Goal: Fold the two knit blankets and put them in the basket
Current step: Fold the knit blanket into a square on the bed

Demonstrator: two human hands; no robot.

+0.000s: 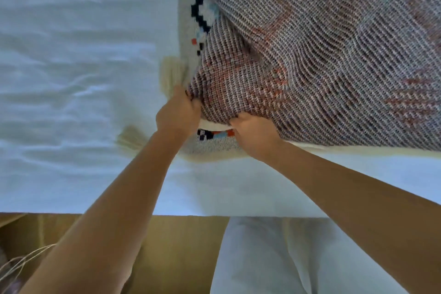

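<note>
A knit blanket (322, 55) lies over the white bed sheet (71, 67), its striped grey-and-orange underside turned up and folded over the cream patterned face. Cream tassels (173, 74) stick out at its left corners. My left hand (177, 112) pinches the folded corner of the blanket. Just to its right, my right hand (255, 135) grips the near edge of the same folded layer. Only one blanket is clearly in view. The basket cannot be made out with certainty.
The bed's near edge runs across the lower frame, with a tan floor (167, 258) below it. Pale straw-like strands (21, 262) show at the bottom left corner. My white-clad leg (274, 258) stands against the bed.
</note>
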